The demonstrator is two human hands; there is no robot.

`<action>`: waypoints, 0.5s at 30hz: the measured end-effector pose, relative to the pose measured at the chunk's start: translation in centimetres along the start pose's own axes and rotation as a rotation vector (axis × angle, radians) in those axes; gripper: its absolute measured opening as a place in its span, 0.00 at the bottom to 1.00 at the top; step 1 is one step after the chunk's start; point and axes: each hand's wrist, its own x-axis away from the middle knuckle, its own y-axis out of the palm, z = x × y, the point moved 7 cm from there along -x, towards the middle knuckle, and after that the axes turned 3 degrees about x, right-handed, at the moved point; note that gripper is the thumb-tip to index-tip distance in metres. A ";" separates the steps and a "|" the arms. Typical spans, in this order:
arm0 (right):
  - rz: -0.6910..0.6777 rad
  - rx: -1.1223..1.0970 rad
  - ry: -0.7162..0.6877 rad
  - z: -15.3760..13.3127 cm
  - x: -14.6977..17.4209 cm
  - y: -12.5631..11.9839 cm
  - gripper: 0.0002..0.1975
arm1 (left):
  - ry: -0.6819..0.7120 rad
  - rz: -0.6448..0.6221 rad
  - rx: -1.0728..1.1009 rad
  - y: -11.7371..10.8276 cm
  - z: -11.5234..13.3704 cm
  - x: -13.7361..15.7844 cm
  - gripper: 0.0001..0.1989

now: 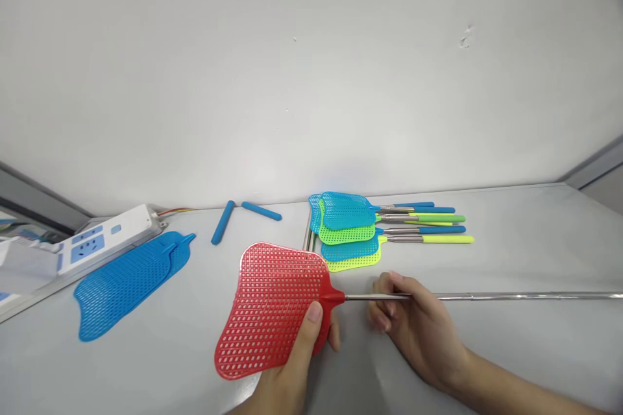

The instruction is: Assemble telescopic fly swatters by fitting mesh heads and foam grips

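Observation:
A red fly swatter (275, 301) is held up over the table, its mesh head to the left and its long metal rod (516, 296) drawn out past the right edge of view. My left hand (294, 360) pinches the lower right of the head near the neck, thumb on top and fingers mostly hidden beneath. Around the rod, a little right of the neck, my right hand (426, 331) has its fingers curled, with the rod running between thumb and fingers. The far end of the rod is out of view.
Behind my hands lie stacked blue and yellow-green fly swatters (349, 233), handles pointing right. Two blue handle grips (222, 223) rest near the wall. At left, overlapping blue swatter heads (124, 285) lie beside a white power strip (104, 240). A white wall (292, 78) backs the table.

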 end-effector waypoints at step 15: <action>0.028 -0.044 0.011 0.3 -0.3 -0.3 0.17 | -0.006 -0.090 -0.034 0.2 -0.6 -0.1 0.24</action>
